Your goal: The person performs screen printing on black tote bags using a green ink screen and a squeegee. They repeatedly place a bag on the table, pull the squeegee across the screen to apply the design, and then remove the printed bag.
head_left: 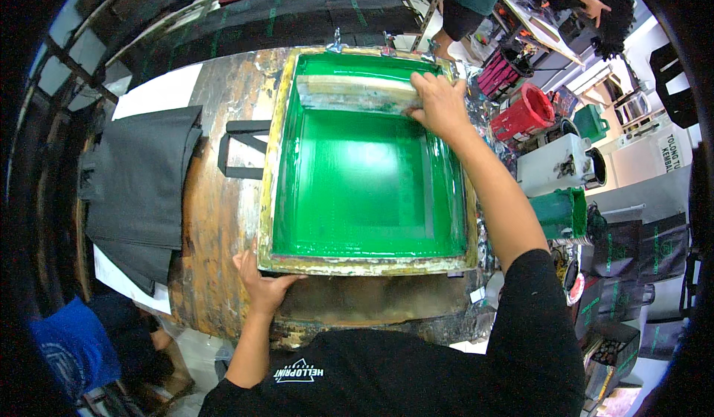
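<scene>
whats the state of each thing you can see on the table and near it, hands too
frame: over the table; can't tell if its near edge is raised
squeegee: inside the frame, toward its far end
right hand: gripping the squeegee's right end
left hand: touching the frame's near-left corner
green ink: spread across the inside
dark fabric pieces: stacked
red bucket: open-topped

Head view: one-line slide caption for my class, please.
Right hand grips a squeegee inside a green-coated frame; left hand touches the frame's near left corner.
</scene>
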The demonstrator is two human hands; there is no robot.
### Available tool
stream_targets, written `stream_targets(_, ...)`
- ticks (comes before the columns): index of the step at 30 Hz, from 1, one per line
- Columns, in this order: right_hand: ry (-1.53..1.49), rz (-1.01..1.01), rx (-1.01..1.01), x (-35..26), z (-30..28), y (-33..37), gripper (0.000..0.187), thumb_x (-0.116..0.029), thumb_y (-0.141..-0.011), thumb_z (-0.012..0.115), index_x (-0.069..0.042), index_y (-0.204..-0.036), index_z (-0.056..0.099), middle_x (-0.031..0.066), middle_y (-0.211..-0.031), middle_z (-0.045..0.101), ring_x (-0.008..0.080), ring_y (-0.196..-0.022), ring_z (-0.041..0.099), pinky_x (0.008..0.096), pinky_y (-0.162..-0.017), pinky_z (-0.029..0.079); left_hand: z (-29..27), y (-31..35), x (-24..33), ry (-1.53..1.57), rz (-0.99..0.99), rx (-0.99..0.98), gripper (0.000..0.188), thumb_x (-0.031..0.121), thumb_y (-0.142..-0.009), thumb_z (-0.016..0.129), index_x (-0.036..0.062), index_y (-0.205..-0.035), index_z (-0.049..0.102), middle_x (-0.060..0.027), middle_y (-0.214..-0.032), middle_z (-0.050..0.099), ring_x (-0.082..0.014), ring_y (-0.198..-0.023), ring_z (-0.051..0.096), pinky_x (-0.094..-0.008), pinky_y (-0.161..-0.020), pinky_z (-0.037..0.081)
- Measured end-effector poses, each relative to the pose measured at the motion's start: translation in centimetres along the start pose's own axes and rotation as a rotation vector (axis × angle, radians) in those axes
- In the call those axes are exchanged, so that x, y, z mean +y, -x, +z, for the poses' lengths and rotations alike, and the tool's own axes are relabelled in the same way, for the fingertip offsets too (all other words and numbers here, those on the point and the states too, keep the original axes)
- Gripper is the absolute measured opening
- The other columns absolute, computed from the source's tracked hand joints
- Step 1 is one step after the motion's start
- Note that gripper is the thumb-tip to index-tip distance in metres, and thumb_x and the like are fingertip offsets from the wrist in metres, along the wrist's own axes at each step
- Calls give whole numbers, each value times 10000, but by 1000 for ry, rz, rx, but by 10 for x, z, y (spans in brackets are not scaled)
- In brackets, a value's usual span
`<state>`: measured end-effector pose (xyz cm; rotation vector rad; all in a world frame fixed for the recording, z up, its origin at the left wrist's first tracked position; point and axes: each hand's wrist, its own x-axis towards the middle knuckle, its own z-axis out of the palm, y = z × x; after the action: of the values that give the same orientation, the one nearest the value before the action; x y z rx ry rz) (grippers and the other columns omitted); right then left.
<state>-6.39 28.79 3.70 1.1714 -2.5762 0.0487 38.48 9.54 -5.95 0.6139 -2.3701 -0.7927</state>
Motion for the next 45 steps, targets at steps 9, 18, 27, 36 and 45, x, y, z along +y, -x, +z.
stream_targets(9, -102, -42, -58, 43, 31, -85, 670, -373, -727, 921, -161, -1277, 602, 74, -1227, 714, 323, -1201, 662, 628, -915, 424, -7, -3, 0, -181, 15, -22, 1157, 623, -448, 986, 16, -1378, 658, -102, -1103, 585, -333, -1068, 508, -489, -1020, 338)
stream_targets(18, -64, 9, 44, 32, 18, -68, 643, -322, -743, 912, -209, -1301, 613, 25, -1159, 677, 274, -1208, 645, 616, -932, 442, -22, -109, 14, -37, 139, -129, 1221, 831, -613, 825, 46, -1510, 559, -218, -1438, 506, -435, -1368, 453, -607, -1156, 313)
stream_targets(27, 50, -28, 207, 30, 47, -56, 588, -329, -758, 892, -169, -1250, 612, 32, -1109, 679, 259, -1080, 660, 517, -910, 423, 131, -363, 72, -314, 655, -25, 765, 696, -898, 695, 5, -1228, 685, -206, -1205, 635, -389, -1165, 588, -529, -1004, 478)
stream_targets(36, 50, -13, 129, 21, 40, -49, 608, -273, -754, 889, -188, -1288, 610, 20, -1182, 692, 247, -1136, 672, 579, -966, 433, 162, -361, 61, -405, 612, 81, 639, 655, -892, 706, 17, -905, 668, -147, -943, 663, -356, -960, 634, -476, -843, 534)
stream_targets(45, 8, -50, 112, -7, 14, 10, 573, -271, -746, 894, -171, -1242, 625, 38, -1115, 698, 275, -1078, 681, 558, -918, 452, 130, -294, 65, -422, 559, 30, 618, 632, -902, 714, 30, -825, 597, -160, -875, 627, -379, -872, 626, -504, -784, 504)
